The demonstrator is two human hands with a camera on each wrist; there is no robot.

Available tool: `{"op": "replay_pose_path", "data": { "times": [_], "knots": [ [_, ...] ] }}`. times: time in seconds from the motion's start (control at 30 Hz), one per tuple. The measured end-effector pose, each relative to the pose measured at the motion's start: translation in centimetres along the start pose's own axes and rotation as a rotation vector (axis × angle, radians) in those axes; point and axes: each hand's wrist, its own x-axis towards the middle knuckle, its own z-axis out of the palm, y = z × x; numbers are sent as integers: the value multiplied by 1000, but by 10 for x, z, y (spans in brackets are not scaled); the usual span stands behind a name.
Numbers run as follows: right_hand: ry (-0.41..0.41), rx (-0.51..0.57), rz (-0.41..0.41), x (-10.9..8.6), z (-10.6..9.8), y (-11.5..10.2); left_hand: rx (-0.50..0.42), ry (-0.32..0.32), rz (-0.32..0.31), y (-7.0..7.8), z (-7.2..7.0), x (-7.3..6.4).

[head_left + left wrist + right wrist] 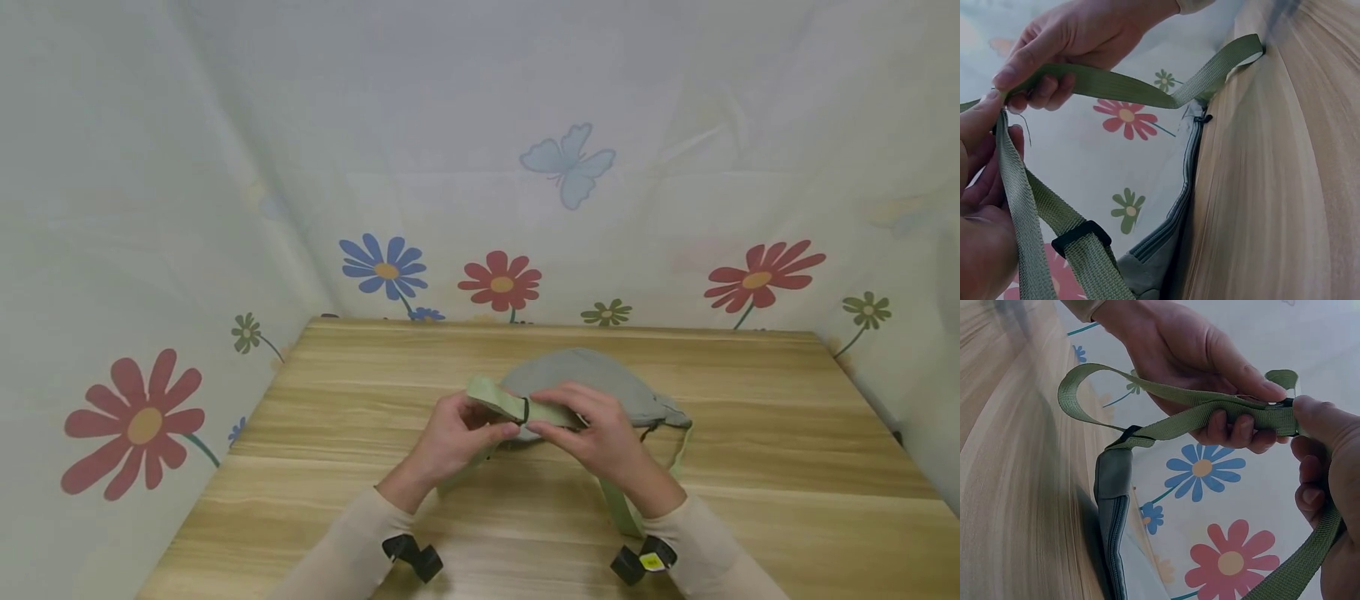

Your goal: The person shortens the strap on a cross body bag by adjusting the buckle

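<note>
Strap [491, 394] gripped in fingers [1244, 430] of L hand [452, 437] & R hand [602, 432] beside buckle [526, 410], prob. for steadiness; bag [588, 373] borne by counter [360, 362].

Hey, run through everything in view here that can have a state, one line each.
Left hand: gripping the strap
Right hand: gripping the strap
Green strap: held up between the hands, partly looped
Black slider: on the strap, between the hands
Gray bag: lying on the table
Zipper: looks closed where visible
Backdrop: hanging, wrinkled
</note>
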Motion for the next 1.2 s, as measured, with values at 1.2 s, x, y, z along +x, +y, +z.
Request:
{"op": "replay_pose_path", "data": {
  "times": [1.2],
  "knots": [
    [-89, -25, 130, -2, 2, -4, 487, -80, 133, 11, -8, 1]
  ]
}}
